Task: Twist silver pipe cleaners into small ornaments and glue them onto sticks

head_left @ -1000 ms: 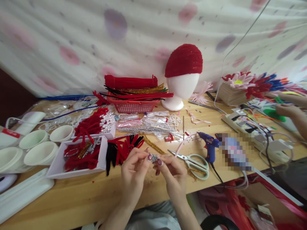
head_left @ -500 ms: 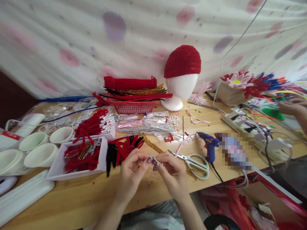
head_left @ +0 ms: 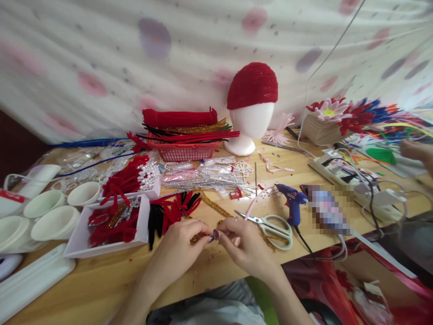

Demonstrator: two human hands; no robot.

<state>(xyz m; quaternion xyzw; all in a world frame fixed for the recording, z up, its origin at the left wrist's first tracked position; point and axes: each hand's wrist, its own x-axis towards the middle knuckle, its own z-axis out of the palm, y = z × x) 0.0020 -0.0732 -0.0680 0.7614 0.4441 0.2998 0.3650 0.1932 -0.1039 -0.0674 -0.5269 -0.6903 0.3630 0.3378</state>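
My left hand and my right hand meet fingertip to fingertip low over the wooden table, both pinched on a tiny piece I cannot make out. A gold glitter pipe cleaner lies just behind the fingers. Pale green scissors rest to the right of my right hand. Black and red pipe cleaner pieces lie left of my left hand.
A white tray of red pieces, paper cups, a red basket of pipe cleaners, a foam head with a red cap, a blue glue gun and a power strip crowd the table. Another person's hand works at far right.
Both my hands have dropped lower toward the table, still pinched together. The other person's hand at the right has shifted further right.
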